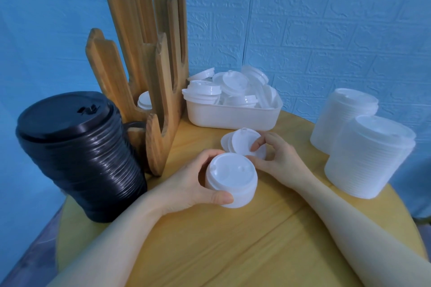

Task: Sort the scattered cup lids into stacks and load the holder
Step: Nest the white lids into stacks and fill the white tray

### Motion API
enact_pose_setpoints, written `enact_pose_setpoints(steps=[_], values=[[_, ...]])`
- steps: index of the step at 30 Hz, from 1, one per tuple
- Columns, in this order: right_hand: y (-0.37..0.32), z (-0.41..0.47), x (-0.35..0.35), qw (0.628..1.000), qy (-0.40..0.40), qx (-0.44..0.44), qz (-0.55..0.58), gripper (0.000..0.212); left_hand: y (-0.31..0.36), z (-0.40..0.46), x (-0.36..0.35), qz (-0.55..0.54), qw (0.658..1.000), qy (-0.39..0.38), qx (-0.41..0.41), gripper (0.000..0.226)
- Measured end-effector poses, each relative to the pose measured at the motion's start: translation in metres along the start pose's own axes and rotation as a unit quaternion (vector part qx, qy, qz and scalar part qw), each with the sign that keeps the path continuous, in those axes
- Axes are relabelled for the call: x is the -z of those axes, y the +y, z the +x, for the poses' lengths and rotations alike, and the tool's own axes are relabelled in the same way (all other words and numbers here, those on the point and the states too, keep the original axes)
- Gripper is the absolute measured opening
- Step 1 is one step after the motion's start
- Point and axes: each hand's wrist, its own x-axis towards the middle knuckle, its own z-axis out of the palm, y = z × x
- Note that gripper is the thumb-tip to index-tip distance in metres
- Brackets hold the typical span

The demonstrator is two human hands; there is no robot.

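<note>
The left hand [198, 184] curls round a short stack of white lids [231, 180], thumb on its near side and fingers behind it, holding it over the middle of the round wooden table [210, 251]. Just beyond it, the right hand [277, 158] pinches a few tilted white lids [242, 143] between thumb and fingers; they touch the far edge of the held stack.

At the table's left edge stands a tall stack of black lids [77, 154], leaning a little. Behind and beside it, toward the far left edge, rises the wooden lid holder [144, 58] with its upright slats; one white lid [144, 100] sits low in a slot, and part of a dark lid shows in the nearer slot. At the far edge, directly beyond the hands, a white plastic tub [233, 115] is heaped with loose white lids [233, 85], some spilling over its rim. Along the right edge stand two tall stacks of translucent lids, the nearer stack [366, 158] partly overlapping the farther stack [340, 119]. A blue brick-patterned wall [326, 18] backs the table.
</note>
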Motion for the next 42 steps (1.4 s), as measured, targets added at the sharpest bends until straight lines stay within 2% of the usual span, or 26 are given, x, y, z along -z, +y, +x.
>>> enact_pose_setpoints(steps=[5,7,9,11,13,16,20,22,24,26,28,36,42], values=[[0.002,0.0,0.003,0.999,0.028,0.013,-0.026,0.038,-0.003,0.0,0.0,0.001,1.0,0.007,0.0,0.081],[-0.001,-0.001,0.009,0.998,0.064,0.009,0.022,0.04,-0.004,0.0,0.0,-0.002,1.0,0.016,0.0,0.083],[-0.004,-0.002,0.016,0.993,0.062,0.02,0.094,0.051,-0.005,0.0,0.001,-0.008,1.0,0.029,0.001,0.084],[-0.007,-0.005,0.023,0.989,0.002,0.049,0.143,0.065,-0.005,0.001,0.002,-0.014,0.999,0.037,0.005,0.083],[-0.012,-0.009,0.025,0.982,-0.072,0.065,0.163,0.07,-0.008,0.001,0.003,-0.027,0.999,0.037,0.007,0.092],[-0.019,-0.013,0.024,0.973,-0.159,0.061,0.154,0.064,-0.01,0.002,0.002,-0.031,0.999,0.038,0.002,0.11],[-0.022,-0.016,0.026,0.959,-0.235,0.061,0.149,0.047,-0.009,0.003,0.002,-0.033,0.999,0.036,-0.004,0.103],[-0.024,-0.017,0.024,0.959,-0.234,0.055,0.149,0.04,-0.008,0.002,0.002,-0.035,0.999,0.037,-0.005,0.096],[-0.03,-0.019,0.016,0.972,-0.19,0.061,0.126,0.033,-0.007,0.002,0.001,-0.041,0.998,0.04,-0.008,0.094],[-0.034,-0.019,0.007,0.985,-0.126,0.102,0.053,0.036,-0.007,0.002,0.001,-0.045,0.998,0.039,-0.009,0.1],[-0.036,-0.019,0.001,0.987,-0.097,0.126,0.012,0.041,-0.007,0.002,0.001,-0.047,0.998,0.038,-0.007,0.102],[-0.034,-0.02,0.005,0.964,-0.21,0.105,0.127,0.032,-0.004,0.001,0.003,-0.048,0.998,0.031,0.001,0.1],[-0.035,-0.021,-0.002,0.964,-0.208,0.099,0.133,0.029,-0.006,0.002,0.003,-0.044,0.999,0.029,0.0,0.105]])
